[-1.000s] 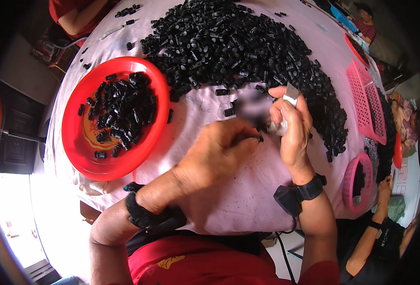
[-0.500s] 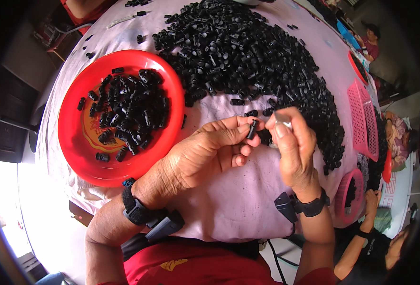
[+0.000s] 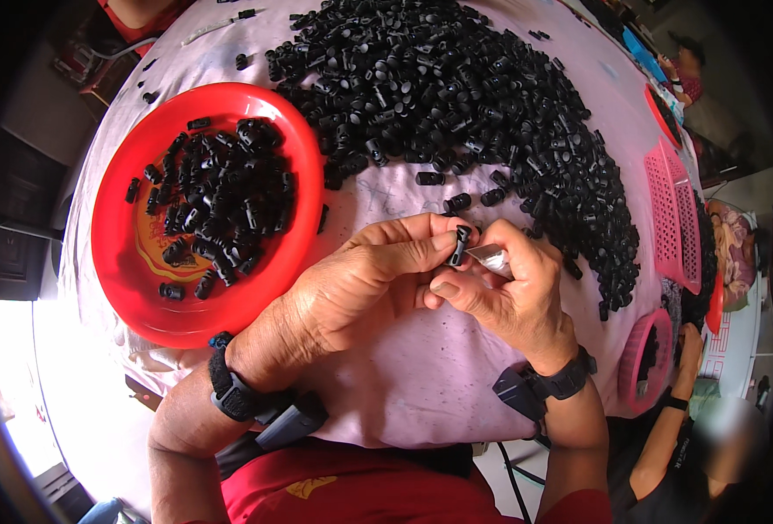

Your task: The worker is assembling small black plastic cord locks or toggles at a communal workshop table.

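Observation:
Between its thumb and fingertips, my left hand [image 3: 343,284] pinches a small black plastic cylinder part [image 3: 460,248], held tilted above the cloth. My right hand [image 3: 526,301] is closed on a small shiny metal blade [image 3: 493,259], whose pointed tip is at the side of the black part. The blade's other end is hidden in my right fingers. Beyond my hands spreads a large pile of similar black plastic parts [image 3: 439,79], with a few loose ones nearest my fingertips. At my left stands a round red plastic tray [image 3: 111,253] holding many more of them.
Pinkish-white cloth [image 3: 395,375] covers the table. A pink perforated basket [image 3: 673,218] and a round pink basket [image 3: 628,375] stand along the right. A co-worker's arm [image 3: 666,437] is at lower right. A pale stick-like tool [image 3: 212,31] lies at far left.
My right hand has turned and come in toward the left, bringing the blade's tip to the black part. The part is now tilted differently in my left fingers. The whole view has shifted slightly.

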The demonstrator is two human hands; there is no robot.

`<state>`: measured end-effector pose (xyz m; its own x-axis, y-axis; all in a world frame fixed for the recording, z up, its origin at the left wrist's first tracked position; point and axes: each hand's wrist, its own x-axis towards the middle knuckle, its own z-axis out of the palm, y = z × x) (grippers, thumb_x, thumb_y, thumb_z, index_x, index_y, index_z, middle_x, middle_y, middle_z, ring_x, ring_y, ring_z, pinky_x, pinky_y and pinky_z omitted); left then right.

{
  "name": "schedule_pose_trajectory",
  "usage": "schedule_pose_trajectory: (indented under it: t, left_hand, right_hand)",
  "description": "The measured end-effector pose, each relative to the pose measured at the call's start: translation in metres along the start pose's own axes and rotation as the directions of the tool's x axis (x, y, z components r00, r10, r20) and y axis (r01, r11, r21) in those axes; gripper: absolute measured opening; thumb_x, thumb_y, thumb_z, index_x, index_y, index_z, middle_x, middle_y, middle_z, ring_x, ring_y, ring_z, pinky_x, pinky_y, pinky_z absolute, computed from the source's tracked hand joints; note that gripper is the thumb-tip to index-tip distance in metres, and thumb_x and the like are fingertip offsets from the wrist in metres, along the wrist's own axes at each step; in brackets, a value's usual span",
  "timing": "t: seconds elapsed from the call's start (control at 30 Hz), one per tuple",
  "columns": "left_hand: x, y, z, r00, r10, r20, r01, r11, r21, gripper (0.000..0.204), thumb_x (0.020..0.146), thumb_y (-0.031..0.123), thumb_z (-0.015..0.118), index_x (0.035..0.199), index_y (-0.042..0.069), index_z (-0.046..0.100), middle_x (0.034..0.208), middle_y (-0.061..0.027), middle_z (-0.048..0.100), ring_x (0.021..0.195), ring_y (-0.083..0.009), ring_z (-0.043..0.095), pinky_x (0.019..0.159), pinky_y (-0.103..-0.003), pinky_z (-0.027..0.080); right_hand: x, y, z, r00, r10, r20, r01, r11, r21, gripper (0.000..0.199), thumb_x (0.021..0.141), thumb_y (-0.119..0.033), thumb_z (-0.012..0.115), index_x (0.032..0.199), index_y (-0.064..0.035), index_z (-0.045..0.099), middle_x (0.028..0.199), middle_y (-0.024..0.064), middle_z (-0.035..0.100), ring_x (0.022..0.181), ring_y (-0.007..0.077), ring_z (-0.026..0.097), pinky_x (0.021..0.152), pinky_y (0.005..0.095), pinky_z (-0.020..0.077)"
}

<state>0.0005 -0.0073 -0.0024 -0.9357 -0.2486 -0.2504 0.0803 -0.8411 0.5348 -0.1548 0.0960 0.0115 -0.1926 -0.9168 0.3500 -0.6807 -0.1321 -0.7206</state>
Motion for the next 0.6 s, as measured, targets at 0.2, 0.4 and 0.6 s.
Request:
schedule_pose_trajectory:
  t: [0.2,0.4,0.6]
  left_hand:
    - [-0.0025,0.0014,0.0000,1.000,-0.021,0.004,0.021,0.998,0.053,0.028,0.095,0.022,0.057,0.115,0.004,0.057,0.096,-0.0003,0.061,0.082,-0.0074,0.054,0.071,-0.022,0.045]
    - [-0.0017,0.0010,0.0000,1.000,-0.029,-0.011,0.030,0.996,0.088,0.028,0.094,0.022,0.059,0.114,0.004,0.058,0.096,-0.0001,0.061,0.081,-0.0073,0.053,0.071,-0.022,0.044]
    - [-0.0008,0.0006,-0.0011,1.000,-0.011,0.014,0.009,0.994,0.104,0.027,0.094,0.022,0.059,0.114,0.003,0.058,0.095,-0.0001,0.061,0.078,-0.0068,0.053,0.069,-0.022,0.044]
  right_hand:
    - [-0.0016,-0.0009,-0.0037,0.999,0.038,0.031,-0.035,0.994,-0.099,0.042,0.074,-0.039,0.079,0.072,-0.0038,0.058,0.062,0.0090,0.065,0.056,0.0197,0.068,0.048,0.0284,0.0513]
    - [-0.0048,0.0001,-0.0002,1.000,0.020,0.008,-0.019,0.990,-0.137,0.042,0.074,-0.040,0.079,0.072,-0.0037,0.058,0.061,0.0097,0.064,0.055,0.0218,0.067,0.048,0.0299,0.0516]
    - [-0.0064,0.0018,-0.0004,0.998,0.058,0.018,-0.056,0.994,-0.099,0.041,0.074,-0.040,0.079,0.073,-0.0035,0.059,0.060,0.0103,0.064,0.055,0.0215,0.067,0.047,0.0301,0.0508]
